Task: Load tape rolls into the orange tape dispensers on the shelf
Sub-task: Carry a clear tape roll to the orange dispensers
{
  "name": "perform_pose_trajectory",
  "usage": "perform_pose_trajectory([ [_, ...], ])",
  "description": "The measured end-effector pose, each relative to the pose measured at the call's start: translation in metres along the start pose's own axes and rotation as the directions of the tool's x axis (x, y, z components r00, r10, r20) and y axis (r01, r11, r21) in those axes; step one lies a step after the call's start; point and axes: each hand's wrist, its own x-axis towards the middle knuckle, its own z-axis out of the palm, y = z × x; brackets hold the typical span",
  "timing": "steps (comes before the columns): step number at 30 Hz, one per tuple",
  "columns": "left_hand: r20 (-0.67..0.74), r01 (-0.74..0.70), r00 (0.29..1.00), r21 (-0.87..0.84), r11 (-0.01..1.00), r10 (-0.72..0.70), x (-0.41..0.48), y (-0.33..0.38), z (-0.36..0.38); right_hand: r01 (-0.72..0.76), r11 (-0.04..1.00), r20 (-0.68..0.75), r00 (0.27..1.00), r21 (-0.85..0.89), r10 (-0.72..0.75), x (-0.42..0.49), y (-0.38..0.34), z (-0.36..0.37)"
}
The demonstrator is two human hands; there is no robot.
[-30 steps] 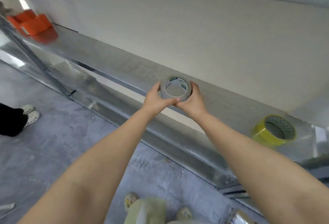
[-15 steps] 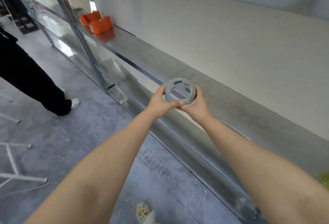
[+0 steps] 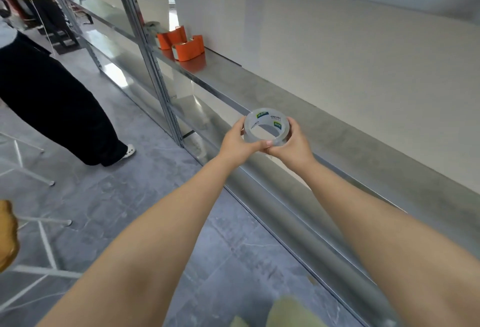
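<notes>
Well short of the orange tape dispensers (image 3: 181,44) on the shelf (image 3: 324,129), your left hand (image 3: 235,142) and right hand (image 3: 292,143) grip the clear tape roll (image 3: 266,129); loading remains undone.

Head-height view, forward-down along the shelf (image 3: 259,85), perhaps slightly tilted.

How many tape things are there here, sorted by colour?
Orange tape dispensers: 2, one behind the other, on the metal shelf
Clear tape roll: 1, held by left hand and right hand
Total: 3
</notes>
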Motion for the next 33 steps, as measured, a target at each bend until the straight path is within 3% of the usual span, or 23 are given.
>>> perform_pose_trajectory([
  [24, -0.089, 0.084, 0.992, -0.103, 0.991, -0.093, 0.232, -0.053, -0.176, 0.019, 1.0, 0.144, 0.989, 0.009, -0.02, 0.245, -0.042, 0.185],
  [33, 0.032, 0.05, 0.998, -0.012, 0.999, -0.05, 0.326, -0.091, -0.248, -0.067, 0.998, 0.012, 0.998, 0.007, 0.066, 0.318, -0.04, 0.265],
])
